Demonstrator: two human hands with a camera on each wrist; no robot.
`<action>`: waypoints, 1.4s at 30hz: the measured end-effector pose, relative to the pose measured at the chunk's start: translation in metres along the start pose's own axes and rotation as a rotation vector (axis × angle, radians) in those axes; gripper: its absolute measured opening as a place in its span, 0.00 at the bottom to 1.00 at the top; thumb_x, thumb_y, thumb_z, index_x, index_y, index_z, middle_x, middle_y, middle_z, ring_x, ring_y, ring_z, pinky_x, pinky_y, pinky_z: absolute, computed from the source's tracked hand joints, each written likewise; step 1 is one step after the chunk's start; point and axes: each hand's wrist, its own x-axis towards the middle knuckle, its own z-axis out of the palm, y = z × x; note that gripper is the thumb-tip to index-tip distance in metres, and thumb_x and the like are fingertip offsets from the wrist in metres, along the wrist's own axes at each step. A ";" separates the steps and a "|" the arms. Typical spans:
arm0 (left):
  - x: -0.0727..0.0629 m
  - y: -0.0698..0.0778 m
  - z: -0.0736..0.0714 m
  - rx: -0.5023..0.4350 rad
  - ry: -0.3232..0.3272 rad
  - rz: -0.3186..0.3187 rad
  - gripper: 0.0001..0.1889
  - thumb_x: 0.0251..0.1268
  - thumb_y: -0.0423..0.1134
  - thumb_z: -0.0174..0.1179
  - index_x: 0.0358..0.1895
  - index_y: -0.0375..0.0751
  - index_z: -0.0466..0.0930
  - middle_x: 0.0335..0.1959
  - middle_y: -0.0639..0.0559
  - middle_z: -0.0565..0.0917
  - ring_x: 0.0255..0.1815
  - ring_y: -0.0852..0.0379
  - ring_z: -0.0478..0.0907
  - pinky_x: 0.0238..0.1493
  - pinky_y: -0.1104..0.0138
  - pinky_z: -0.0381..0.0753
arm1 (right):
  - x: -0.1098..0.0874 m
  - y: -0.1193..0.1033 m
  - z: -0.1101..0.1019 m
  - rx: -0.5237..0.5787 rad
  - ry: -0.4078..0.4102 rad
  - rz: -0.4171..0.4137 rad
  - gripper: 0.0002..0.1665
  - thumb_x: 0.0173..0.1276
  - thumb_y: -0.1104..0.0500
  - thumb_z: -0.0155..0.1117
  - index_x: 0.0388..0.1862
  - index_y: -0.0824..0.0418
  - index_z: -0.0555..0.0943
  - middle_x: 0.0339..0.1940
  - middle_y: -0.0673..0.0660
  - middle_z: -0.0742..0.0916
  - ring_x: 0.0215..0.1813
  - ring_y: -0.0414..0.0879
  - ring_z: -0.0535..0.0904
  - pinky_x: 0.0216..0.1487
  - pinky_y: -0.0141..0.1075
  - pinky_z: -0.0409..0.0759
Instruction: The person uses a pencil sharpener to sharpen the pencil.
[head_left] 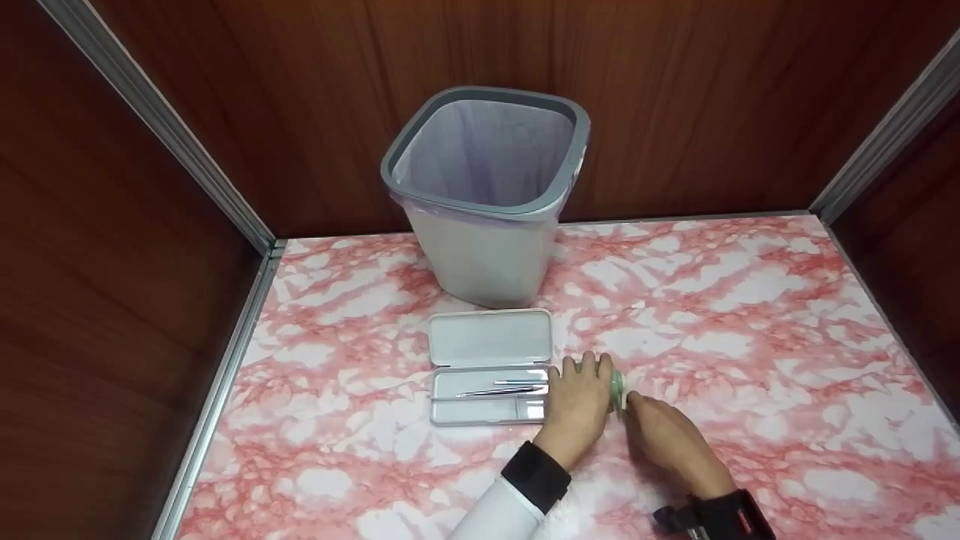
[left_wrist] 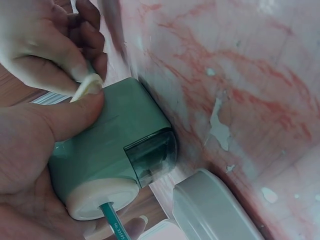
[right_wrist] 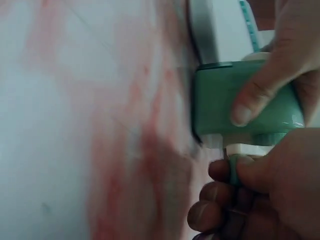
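A green hand-crank pencil sharpener (left_wrist: 112, 120) stands on the table, its dark clear shavings window (left_wrist: 152, 156) facing sideways in the left wrist view. My left hand (head_left: 579, 405) grips its body, thumb on one side and fingers over the other. From the pale round inlet sticks a green pencil (left_wrist: 114, 220) with small print on it. On the opposite end is the cream crank arm (right_wrist: 245, 150); its small green knob (right_wrist: 233, 170) is pinched between the thumb and index finger of my right hand (head_left: 671, 442). The head view shows little of the sharpener behind my hands.
Left of my left hand lies an open pencil case (head_left: 491, 339) with thin pencils or pens in its tray. A lined waste bin (head_left: 487, 255) stands behind it. Wooden panels (head_left: 697, 112) enclose the red-and-white marbled table (head_left: 360, 457).
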 end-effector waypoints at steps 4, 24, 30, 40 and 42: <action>0.001 0.002 -0.001 -0.004 -0.019 -0.004 0.30 0.61 0.50 0.62 0.66 0.53 0.66 0.54 0.55 0.74 0.49 0.51 0.72 0.43 0.58 0.72 | -0.006 -0.002 -0.008 0.050 0.006 -0.028 0.05 0.67 0.68 0.60 0.36 0.60 0.75 0.25 0.50 0.80 0.30 0.49 0.80 0.32 0.45 0.76; 0.001 0.002 -0.002 0.002 -0.002 -0.011 0.26 0.62 0.52 0.60 0.63 0.58 0.67 0.50 0.56 0.74 0.48 0.53 0.72 0.42 0.58 0.70 | -0.004 -0.008 -0.033 0.141 -0.005 -0.027 0.08 0.71 0.70 0.53 0.43 0.63 0.79 0.37 0.58 0.85 0.42 0.51 0.82 0.45 0.48 0.78; 0.000 -0.001 -0.001 0.015 0.049 0.015 0.24 0.63 0.52 0.59 0.62 0.56 0.69 0.49 0.55 0.74 0.46 0.53 0.73 0.40 0.60 0.70 | 0.000 -0.009 -0.034 0.142 0.011 0.003 0.06 0.73 0.66 0.54 0.40 0.60 0.79 0.34 0.54 0.84 0.39 0.48 0.81 0.42 0.48 0.77; 0.002 -0.007 0.001 -0.010 0.062 0.073 0.32 0.55 0.57 0.66 0.62 0.53 0.69 0.50 0.55 0.75 0.46 0.51 0.73 0.40 0.60 0.71 | 0.007 -0.005 -0.036 0.160 0.032 0.045 0.07 0.76 0.60 0.51 0.42 0.58 0.77 0.36 0.53 0.82 0.39 0.47 0.78 0.41 0.48 0.74; 0.002 -0.006 0.002 -0.004 0.063 0.081 0.29 0.58 0.55 0.64 0.62 0.53 0.69 0.50 0.55 0.75 0.47 0.51 0.73 0.40 0.60 0.72 | 0.010 -0.002 -0.036 0.157 0.036 0.052 0.08 0.77 0.59 0.50 0.41 0.57 0.77 0.35 0.53 0.82 0.38 0.47 0.77 0.40 0.48 0.73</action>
